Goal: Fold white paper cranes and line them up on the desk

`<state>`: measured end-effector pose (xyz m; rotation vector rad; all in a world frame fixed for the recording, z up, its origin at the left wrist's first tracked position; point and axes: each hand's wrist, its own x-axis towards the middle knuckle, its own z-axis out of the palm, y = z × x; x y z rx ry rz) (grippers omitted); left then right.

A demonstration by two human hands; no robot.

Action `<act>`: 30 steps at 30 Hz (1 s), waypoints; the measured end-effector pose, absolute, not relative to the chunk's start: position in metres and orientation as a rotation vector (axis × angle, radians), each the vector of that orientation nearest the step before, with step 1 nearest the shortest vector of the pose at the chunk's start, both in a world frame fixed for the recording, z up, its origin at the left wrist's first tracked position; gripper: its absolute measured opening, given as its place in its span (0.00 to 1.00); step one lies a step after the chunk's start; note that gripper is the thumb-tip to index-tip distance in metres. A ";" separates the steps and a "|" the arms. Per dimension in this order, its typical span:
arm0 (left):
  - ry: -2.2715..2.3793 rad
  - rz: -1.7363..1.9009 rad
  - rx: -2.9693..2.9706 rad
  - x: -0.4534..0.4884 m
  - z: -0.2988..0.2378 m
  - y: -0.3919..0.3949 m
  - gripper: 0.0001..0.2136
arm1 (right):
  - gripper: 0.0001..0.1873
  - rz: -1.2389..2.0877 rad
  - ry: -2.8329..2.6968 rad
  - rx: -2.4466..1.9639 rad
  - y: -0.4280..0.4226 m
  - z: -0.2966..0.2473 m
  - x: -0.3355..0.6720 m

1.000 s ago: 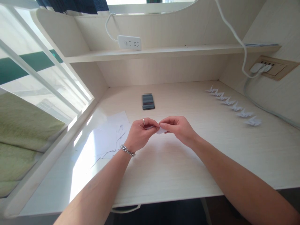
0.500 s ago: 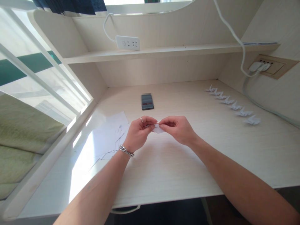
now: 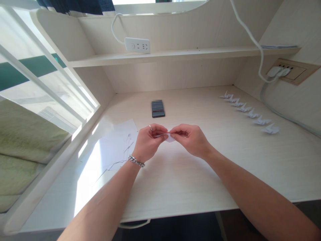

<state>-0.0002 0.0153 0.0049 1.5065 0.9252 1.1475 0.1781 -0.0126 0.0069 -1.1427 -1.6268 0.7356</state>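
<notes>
A small folded piece of white paper (image 3: 170, 138) is pinched between both hands above the middle of the desk. My left hand (image 3: 149, 140), with a ring and a chain bracelet, grips its left side between thumb and fingers. On the other side, the fingertips of my right hand (image 3: 190, 138) hold the paper close to the left fingertips. Much of the paper is covered by the fingers, so its full folded shape cannot be made out. White paper sheets (image 3: 112, 147) lie on the desk left of my left hand, partly in bright sunlight.
Several white folded paper cranes (image 3: 251, 113) stand in a slanting row at the right. A phone (image 3: 157, 109) lies beyond my hands. A power strip (image 3: 137, 45) sits on the shelf (image 3: 175, 55), and a white cable (image 3: 247, 31) hangs down to the wall socket (image 3: 296, 71).
Both hands keep their grip on the paper and have hardly moved. The left thumb has shifted slightly right along the paper, toward the right fingertips.
</notes>
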 end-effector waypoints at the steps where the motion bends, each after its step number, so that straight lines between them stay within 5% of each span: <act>1: 0.924 1.139 1.505 -0.001 0.005 0.015 0.09 | 0.06 0.731 -1.624 -1.145 -0.013 0.007 0.178; 30: 0.939 1.087 1.514 -0.003 0.011 0.014 0.10 | 0.07 0.923 -1.461 -1.097 -0.003 -0.001 0.181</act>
